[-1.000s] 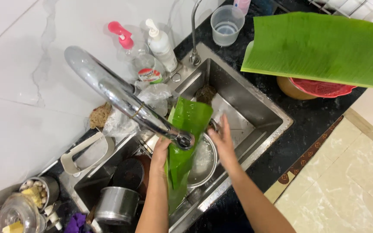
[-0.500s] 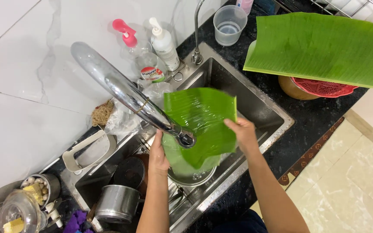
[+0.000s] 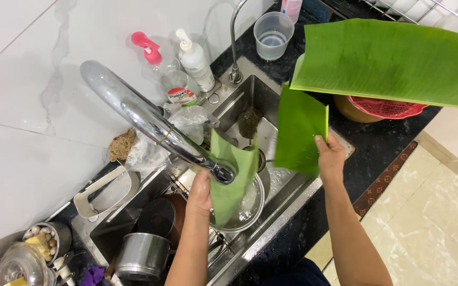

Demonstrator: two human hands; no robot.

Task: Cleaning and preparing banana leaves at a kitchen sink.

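Observation:
My left hand (image 3: 200, 191) holds a small banana leaf piece (image 3: 231, 175) under the spout of the chrome tap (image 3: 155, 127), above a steel bowl (image 3: 247, 209) in the sink (image 3: 292, 198). My right hand (image 3: 331, 154) grips a second, larger banana leaf piece (image 3: 300, 130) by its lower edge, lifted over the sink's right side. A long banana leaf (image 3: 398, 61) lies across the counter at the upper right, over a red basket (image 3: 388, 108).
Soap bottles (image 3: 194, 58) and a clear plastic cup (image 3: 273, 35) stand behind the sink. A steel pot (image 3: 143, 257), a dark pan (image 3: 160, 216) and a white holder (image 3: 102, 193) crowd the left basin. The black counter (image 3: 393, 137) borders a tiled floor (image 3: 441, 222).
One folded leaf under the tap has become two pieces. My right hand has carried the larger piece up and to the right; my left hand keeps the smaller one under the spout.

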